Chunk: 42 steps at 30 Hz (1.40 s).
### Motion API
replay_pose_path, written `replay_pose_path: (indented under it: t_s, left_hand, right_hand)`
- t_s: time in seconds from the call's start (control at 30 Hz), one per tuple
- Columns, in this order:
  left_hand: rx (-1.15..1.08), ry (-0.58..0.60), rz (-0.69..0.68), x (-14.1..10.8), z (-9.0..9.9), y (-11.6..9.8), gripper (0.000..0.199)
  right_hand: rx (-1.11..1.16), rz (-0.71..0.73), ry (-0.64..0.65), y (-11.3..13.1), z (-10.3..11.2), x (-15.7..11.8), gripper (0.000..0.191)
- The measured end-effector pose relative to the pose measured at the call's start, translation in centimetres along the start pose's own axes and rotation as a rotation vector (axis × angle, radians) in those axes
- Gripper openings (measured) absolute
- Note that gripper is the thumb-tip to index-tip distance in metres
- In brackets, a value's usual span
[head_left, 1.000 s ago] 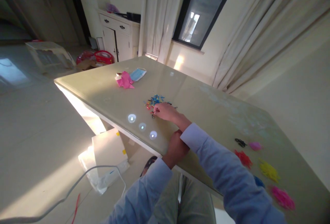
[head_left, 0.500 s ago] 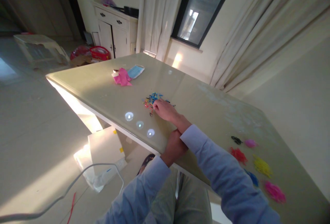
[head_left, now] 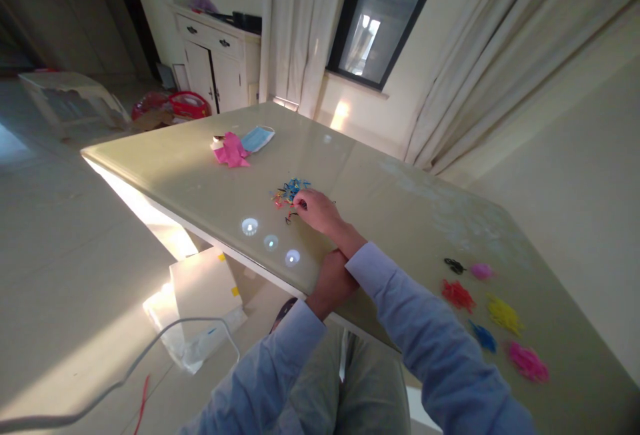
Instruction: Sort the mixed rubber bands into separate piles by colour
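A mixed pile of small coloured rubber bands (head_left: 290, 191), blue, yellow, red and black, lies on the table. My right hand (head_left: 316, 211) is at the right side of this pile, with its fingers curled together in a pinch; whatever they hold is too small to make out. A few loose bands lie just in front of the pile. Under my right forearm, near the table's front edge, rests my left hand (head_left: 334, 283); its fingers are hidden by the right arm and sleeve.
Separate heaps lie on the table's right: black bands (head_left: 455, 265), red bands (head_left: 458, 295), yellow bands (head_left: 505, 313), blue bands (head_left: 483, 336), magenta bands (head_left: 529, 361), and a pink clump (head_left: 481, 271). Farther left are crumpled pink paper (head_left: 233, 150) and a blue face mask (head_left: 258, 139).
My right hand has stayed beside the mixed pile, its fingers shifting slightly. The whole view has moved a little. My left hand keeps its place under the right forearm.
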<state>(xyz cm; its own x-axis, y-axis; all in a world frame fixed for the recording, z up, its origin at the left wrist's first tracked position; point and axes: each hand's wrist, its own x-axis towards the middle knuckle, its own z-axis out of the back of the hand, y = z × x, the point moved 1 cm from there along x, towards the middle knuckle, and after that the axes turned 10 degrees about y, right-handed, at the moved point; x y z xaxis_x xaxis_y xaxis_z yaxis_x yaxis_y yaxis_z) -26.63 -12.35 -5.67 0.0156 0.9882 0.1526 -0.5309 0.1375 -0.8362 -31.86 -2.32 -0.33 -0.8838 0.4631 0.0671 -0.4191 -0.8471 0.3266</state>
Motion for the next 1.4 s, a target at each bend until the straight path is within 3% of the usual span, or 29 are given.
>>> replay_pose_path:
  t_s: [0.17, 0.33, 0.57, 0.8, 0.93, 1.13, 1.3, 1.4]
  left_hand:
    - [0.019, 0.042, 0.039, -0.2, 0.1, -0.4, 0.016]
    - [-0.059, 0.075, 0.053, -0.2, 0.2, -0.7, 0.015]
    - [-0.28, -0.123, -0.02, -0.1, 1.0, -0.6, 0.019]
    - [-0.271, -0.134, 0.039, -0.6, 1.5, -0.2, 0.029]
    - [-0.251, -0.157, 0.074, -0.8, 1.8, -0.3, 0.03]
    - [-0.176, -0.169, 0.121, -1.1, 2.1, -0.6, 0.032]
    - [-0.151, -0.178, 0.147, -1.2, 2.2, -0.6, 0.031]
    - [-0.144, -0.176, 0.17, -1.2, 2.1, -0.5, 0.031]
  right_hand:
    - [0.256, 0.001, -0.215, -0.7, 0.4, -1.4, 0.008]
    - [0.675, -0.083, -0.433, -0.8, 1.6, -5.1, 0.014]
    - [1.324, -0.187, -0.652, 0.1, 3.2, -14.6, 0.029]
    - [1.494, -0.311, -0.989, -1.6, 4.2, -24.2, 0.028]
    - [1.495, -0.316, -1.096, -2.4, 4.8, -27.4, 0.027]
    - [1.341, -0.418, -1.142, -3.0, 4.4, -29.4, 0.027]
    - [0.676, -0.588, -1.212, -5.6, 4.6, -32.3, 0.02]
    - [0.26, -0.72, -1.039, -8.4, 5.3, -34.3, 0.017]
